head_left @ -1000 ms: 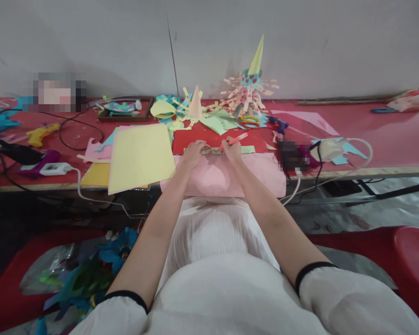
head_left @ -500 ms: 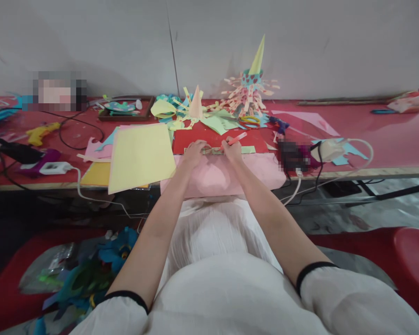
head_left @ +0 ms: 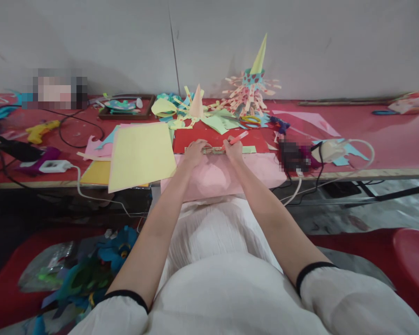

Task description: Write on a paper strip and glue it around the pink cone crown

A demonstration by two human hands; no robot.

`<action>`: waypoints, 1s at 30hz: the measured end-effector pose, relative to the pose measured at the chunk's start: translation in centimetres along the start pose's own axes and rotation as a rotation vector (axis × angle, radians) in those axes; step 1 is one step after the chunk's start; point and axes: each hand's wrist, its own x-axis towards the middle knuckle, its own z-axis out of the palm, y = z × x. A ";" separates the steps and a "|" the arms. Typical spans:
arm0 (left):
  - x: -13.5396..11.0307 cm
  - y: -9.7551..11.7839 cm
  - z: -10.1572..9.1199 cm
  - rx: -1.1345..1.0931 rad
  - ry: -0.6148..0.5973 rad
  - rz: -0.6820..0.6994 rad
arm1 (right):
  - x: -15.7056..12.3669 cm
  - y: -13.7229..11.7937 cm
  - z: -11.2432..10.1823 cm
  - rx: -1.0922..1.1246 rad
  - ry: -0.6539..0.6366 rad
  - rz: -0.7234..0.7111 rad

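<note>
Ruler (head_left: 212, 150) lies flat across the top edge of the pink sheet (head_left: 223, 179), mid-table at the front. L hand (head_left: 194, 152) is pressing down on its left end, fingers curled over it. R hand (head_left: 233, 150) is closed round an orange pen (head_left: 237, 138), tip down at the ruler's edge, barrel slanting up-right. Red sheet (head_left: 212, 136) just behind, big yellow sheet (head_left: 141, 156) to the left, paper cone (head_left: 197, 102) further back on the red table (head_left: 387, 139).

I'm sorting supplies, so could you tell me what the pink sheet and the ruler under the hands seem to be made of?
The pink sheet looks like matte paper: it lies flat and overhangs the table edge. The ruler under the left hand could be plastic or wood; too small to tell.
</note>
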 end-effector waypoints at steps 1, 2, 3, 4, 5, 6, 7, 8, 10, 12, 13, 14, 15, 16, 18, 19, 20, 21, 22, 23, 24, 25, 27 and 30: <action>0.0 0.0 0.0 -0.002 -0.002 -0.004 | 0.0 0.0 0.0 0.000 0.004 0.004; 0.0 0.0 0.0 -0.005 -0.005 -0.008 | 0.0 0.0 0.0 -0.001 0.006 0.007; 0.0 0.0 0.0 -0.008 -0.006 -0.012 | 0.0 0.0 0.0 -0.002 0.009 0.008; -0.1 0.1 0.0 -0.010 -0.007 -0.015 | 0.0 0.0 0.0 -0.005 0.012 0.008; -0.1 0.1 0.0 -0.012 -0.006 -0.016 | 0.0 0.1 0.0 -0.009 0.016 0.006; 0.0 0.1 0.0 -0.013 -0.006 -0.016 | 0.0 0.1 0.0 -0.014 0.020 0.004; 0.0 0.2 -0.1 -0.014 -0.004 -0.016 | 0.0 0.1 0.0 -0.020 0.025 0.001; 0.0 0.2 -0.1 -0.013 -0.002 -0.015 | 0.0 0.1 0.0 -0.025 0.030 -0.001; 0.0 0.4 -0.2 -0.008 -0.002 -0.011 | 0.0 0.2 0.0 -0.033 0.032 -0.005; 0.0 0.5 -0.3 0.001 0.002 -0.010 | 0.0 0.2 0.0 -0.040 0.023 -0.012; 0.0 0.6 -0.4 0.004 0.005 -0.011 | 0.0 0.2 0.0 -0.044 0.019 -0.017; -0.1 0.7 -0.5 0.005 0.008 -0.011 | 0.0 0.3 0.0 -0.048 0.017 -0.022; -0.1 0.8 -0.5 0.004 0.010 -0.011 | 0.0 0.3 0.1 -0.052 0.017 -0.027; -0.2 0.8 -0.5 0.003 0.011 -0.010 | 0.0 0.3 0.0 -0.057 0.020 -0.032; -0.2 0.8 -0.5 -0.003 0.005 -0.005 | 0.0 0.3 0.0 -0.065 0.032 -0.039; -0.2 0.7 -0.4 -0.006 0.004 -0.005 | 0.0 0.3 0.0 -0.068 0.039 -0.042; -0.2 0.6 -0.4 -0.011 0.003 -0.007 | 0.0 0.3 0.0 -0.069 0.045 -0.045; -0.2 0.6 -0.3 -0.014 0.005 -0.010 | 0.0 0.3 -0.1 -0.069 0.049 -0.048; -0.2 0.5 -0.3 -0.016 0.008 -0.014 | 0.0 0.3 -0.1 -0.068 0.051 -0.050; -0.2 0.4 -0.2 -0.016 0.010 -0.017 | 0.0 0.3 -0.1 -0.066 0.052 -0.052; -0.2 0.3 -0.1 -0.015 0.011 -0.019 | 0.0 0.3 -0.1 -0.063 0.050 -0.052; -0.2 0.3 -0.1 -0.013 0.011 -0.019 | 0.0 0.4 -0.1 -0.062 0.047 -0.052; -0.1 0.2 0.0 -0.008 0.009 -0.019 | 0.0 0.4 0.0 -0.058 0.039 -0.047; -0.1 0.2 0.0 -0.003 0.008 -0.021 | 0.0 0.5 0.0 -0.043 0.021 -0.032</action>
